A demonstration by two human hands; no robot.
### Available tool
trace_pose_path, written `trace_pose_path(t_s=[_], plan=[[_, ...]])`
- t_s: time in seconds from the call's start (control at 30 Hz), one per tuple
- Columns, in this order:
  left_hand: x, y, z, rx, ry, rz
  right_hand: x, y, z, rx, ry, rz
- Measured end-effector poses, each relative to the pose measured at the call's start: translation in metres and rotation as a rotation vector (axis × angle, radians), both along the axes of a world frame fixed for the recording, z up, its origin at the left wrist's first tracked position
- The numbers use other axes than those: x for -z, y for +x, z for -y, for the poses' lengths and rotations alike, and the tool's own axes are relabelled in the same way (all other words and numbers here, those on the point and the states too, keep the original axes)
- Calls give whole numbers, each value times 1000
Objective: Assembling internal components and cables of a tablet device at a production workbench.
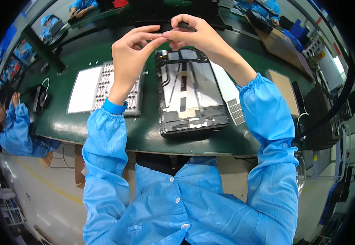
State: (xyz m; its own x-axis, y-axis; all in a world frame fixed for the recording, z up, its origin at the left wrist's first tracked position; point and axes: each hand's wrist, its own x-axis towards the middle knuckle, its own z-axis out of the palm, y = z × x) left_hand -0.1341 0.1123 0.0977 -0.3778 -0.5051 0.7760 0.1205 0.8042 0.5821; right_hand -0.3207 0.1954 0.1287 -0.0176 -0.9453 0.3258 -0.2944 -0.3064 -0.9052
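Both my hands are raised over the far end of an opened tablet-like device (191, 87), with its inner boards, cables and pale panels exposed. My left hand (130, 51) is closed in a pinch, its thumb and fingertips meeting those of my right hand; whatever lies between them is too small to make out. A slim black tool (187, 27) sits in the closed fingers of my right hand (200, 34). Left of the device, partly behind my left wrist, lies a tray of small dark parts with thin leads (105, 83).
A white sheet (83, 90) lies beside the tray. Right of the device is a sheet of pale labels (235, 109), partly behind my right arm. The green table (144, 132) ends close to my body. A co-worker in blue (18, 126) sits at the left; others work farther back.
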Motion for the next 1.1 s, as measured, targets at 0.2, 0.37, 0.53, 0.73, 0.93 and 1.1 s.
trace_pose_path(t_s=[0.2,0.37,0.53,0.73,0.93,1.1], plan=[[3,-52,-22,-32,-225,264,41,-53,-34,339,-205,-247],[18,-70,-16,33,-131,384,100,-84,-25,401,-149,-293],[23,-89,-17,175,-42,452,93,-103,-27,173,104,51],[26,-92,-27,62,-148,580,94,-105,-30,144,97,-66],[26,-88,-29,35,-117,580,98,-90,-29,197,147,-68],[24,-83,-35,65,-62,569,95,-85,-32,195,175,14]])
